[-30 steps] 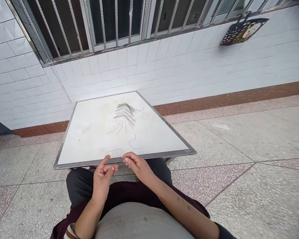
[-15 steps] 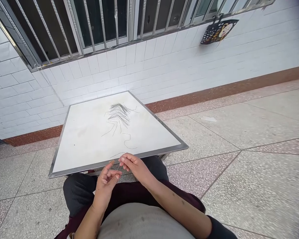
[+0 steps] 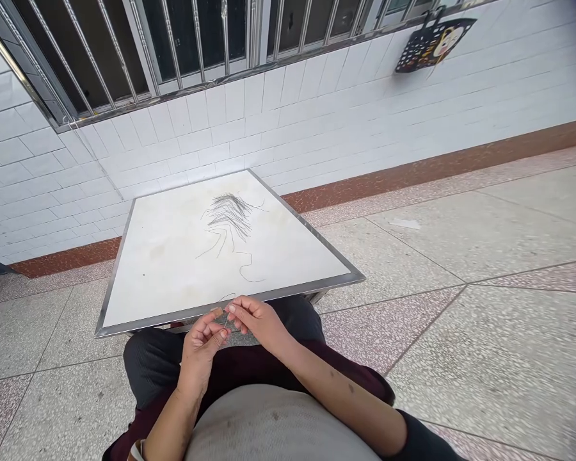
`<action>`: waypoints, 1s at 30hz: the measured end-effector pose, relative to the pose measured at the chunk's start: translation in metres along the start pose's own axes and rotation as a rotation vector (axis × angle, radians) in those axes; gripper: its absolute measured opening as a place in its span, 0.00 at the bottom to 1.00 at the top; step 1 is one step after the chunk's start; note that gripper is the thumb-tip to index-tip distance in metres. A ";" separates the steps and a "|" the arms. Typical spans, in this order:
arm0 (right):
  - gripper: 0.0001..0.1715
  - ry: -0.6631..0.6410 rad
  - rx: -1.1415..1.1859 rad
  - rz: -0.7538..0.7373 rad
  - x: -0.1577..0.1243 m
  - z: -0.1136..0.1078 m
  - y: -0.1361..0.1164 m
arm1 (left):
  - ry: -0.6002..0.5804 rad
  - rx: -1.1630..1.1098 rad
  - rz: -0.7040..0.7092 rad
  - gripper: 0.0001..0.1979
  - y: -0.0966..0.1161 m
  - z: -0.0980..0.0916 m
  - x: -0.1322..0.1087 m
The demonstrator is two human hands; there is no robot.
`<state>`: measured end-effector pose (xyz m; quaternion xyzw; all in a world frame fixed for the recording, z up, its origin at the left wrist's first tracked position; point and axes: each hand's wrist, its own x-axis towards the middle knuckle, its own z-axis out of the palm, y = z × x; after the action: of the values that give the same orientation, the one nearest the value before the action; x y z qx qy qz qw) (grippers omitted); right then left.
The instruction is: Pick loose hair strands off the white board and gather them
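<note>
A thin pale strand [image 3: 227, 320] runs between my two hands, just in front of the table's near edge. My left hand [image 3: 204, 342] pinches its lower end between thumb and a finger, with the index finger raised. My right hand [image 3: 254, 321] is closed in a pinch at the upper end. On the white table [image 3: 158, 256] lies a pile of thin dark strands [image 3: 230, 214]. A single curved strand [image 3: 246, 266] lies nearer to me, and another shows at the near edge beside my right fingers.
Beyond the table stands a white tiled wall [image 3: 196, 141] with a barred window [image 3: 173, 38]. A dotted bag [image 3: 432, 48] hangs from the bars at the upper right. My knees are under the table's near edge.
My hands have drawn slightly closer together, and my left thumb has moved up a little along the strand. The view has shifted slightly, with the bag now farther right and higher.
</note>
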<state>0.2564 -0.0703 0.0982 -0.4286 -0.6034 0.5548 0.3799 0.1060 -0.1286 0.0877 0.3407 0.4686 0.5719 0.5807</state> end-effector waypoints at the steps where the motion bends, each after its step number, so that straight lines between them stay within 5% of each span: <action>1: 0.15 -0.001 -0.077 -0.062 -0.001 0.000 0.002 | 0.008 -0.002 -0.005 0.23 0.000 -0.001 0.001; 5: 0.13 -0.079 -0.368 -0.318 -0.006 0.000 0.009 | 0.057 -0.061 -0.019 0.24 0.001 -0.005 0.003; 14: 0.16 -0.143 -0.635 -0.598 -0.007 -0.001 0.014 | 0.041 -0.265 -0.093 0.25 0.005 -0.006 0.001; 30: 0.13 -0.217 -0.573 -0.636 -0.008 0.000 0.017 | 0.037 -0.378 -0.059 0.29 0.017 -0.004 -0.001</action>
<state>0.2607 -0.0771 0.0813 -0.2490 -0.8712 0.2624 0.3318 0.0960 -0.1287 0.1024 0.2011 0.3732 0.6388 0.6420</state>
